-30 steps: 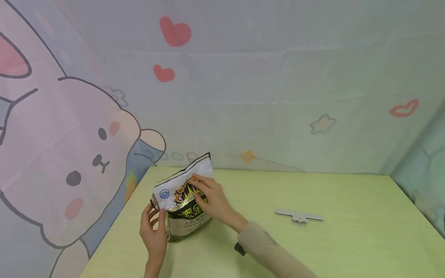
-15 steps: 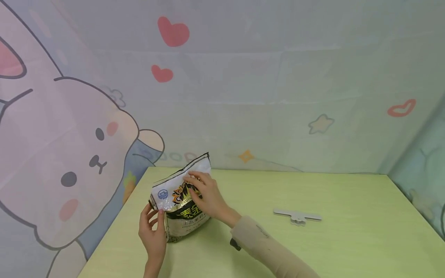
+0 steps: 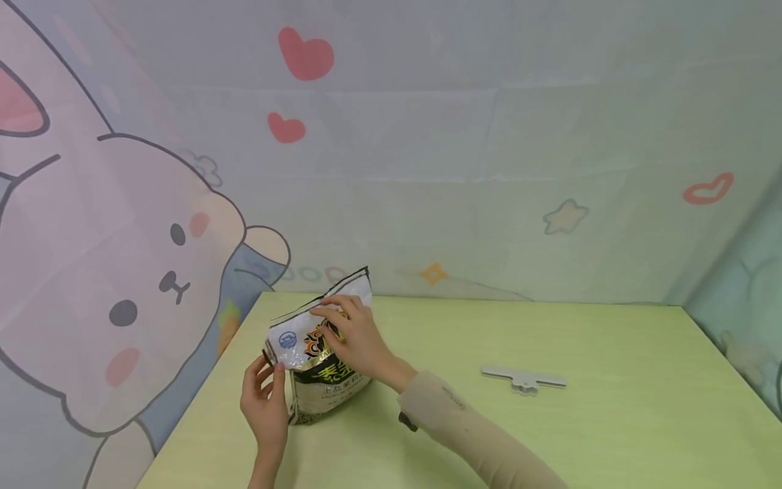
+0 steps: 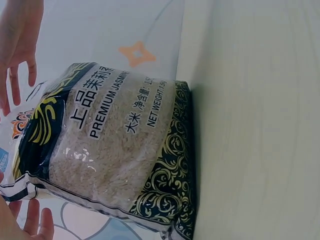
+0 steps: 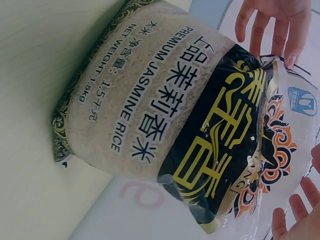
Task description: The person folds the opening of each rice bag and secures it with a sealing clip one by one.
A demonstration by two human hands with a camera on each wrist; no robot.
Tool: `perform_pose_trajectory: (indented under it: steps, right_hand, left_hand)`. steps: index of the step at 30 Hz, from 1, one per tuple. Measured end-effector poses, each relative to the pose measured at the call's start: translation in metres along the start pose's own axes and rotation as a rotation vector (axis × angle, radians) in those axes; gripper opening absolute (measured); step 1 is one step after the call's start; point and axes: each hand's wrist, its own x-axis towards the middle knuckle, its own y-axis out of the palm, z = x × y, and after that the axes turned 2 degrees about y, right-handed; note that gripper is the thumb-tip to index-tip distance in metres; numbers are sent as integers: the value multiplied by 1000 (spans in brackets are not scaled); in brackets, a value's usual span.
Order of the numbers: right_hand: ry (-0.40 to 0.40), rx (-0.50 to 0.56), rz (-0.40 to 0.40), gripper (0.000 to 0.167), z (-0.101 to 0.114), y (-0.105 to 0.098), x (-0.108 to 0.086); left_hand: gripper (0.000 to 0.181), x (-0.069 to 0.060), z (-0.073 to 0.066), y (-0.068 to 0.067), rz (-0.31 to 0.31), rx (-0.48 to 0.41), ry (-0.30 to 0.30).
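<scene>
A bag of jasmine rice (image 3: pixel 326 397) stands upright at the left of the table, its flat white top slanting up to the right. Clear film shows the grains in the left wrist view. My left hand (image 3: pixel 267 411) pinches the bag's left side edge, thumb in front and fingers behind. Across the printed upper front lies my right hand (image 3: pixel 360 343), fingers extended near the top edge. In the right wrist view the right hand's fingers (image 5: pixel 297 207) are beside the white top; how firmly they touch it I cannot tell.
A white sealing clip (image 3: pixel 524 380) with a long flat bar lies on the light green table (image 3: pixel 611 421), right of the bag. Behind the table hangs a printed cloth backdrop (image 3: pixel 427 204) with a rabbit and hearts. A small dark object (image 3: pixel 407 422) shows under the right sleeve.
My right hand has slid left and slightly up across the front of the rice bag, toward its top edge. The left hand keeps its hold, and the bag stays nearly still.
</scene>
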Motion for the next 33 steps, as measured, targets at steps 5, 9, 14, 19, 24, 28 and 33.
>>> perform_pose_trajectory:
  steps: [5,9,14,19,24,28,33]
  right_hand:
    - [13,-48,30,28,4,0,5]
    - [25,-50,59,29,6,-1,7]
    - [24,-47,78,30,8,-1,11]
    - [50,-31,111,31,10,-1,14]
    - [79,-9,149,31,14,0,17]
    - [83,0,156,32,16,0,19]
    - [81,-10,165,33,16,1,20]
  left_hand:
    - [24,1,0,0,-4,-19,-14]
    - [25,1,1,1,-7,-27,-8]
    - [26,2,2,1,-10,-34,-14]
    - [26,1,1,2,-11,-44,-15]
    - [26,1,1,2,-11,-64,-13]
    - [26,1,1,2,-8,-64,-17]
    - [27,1,3,2,-4,-70,-21]
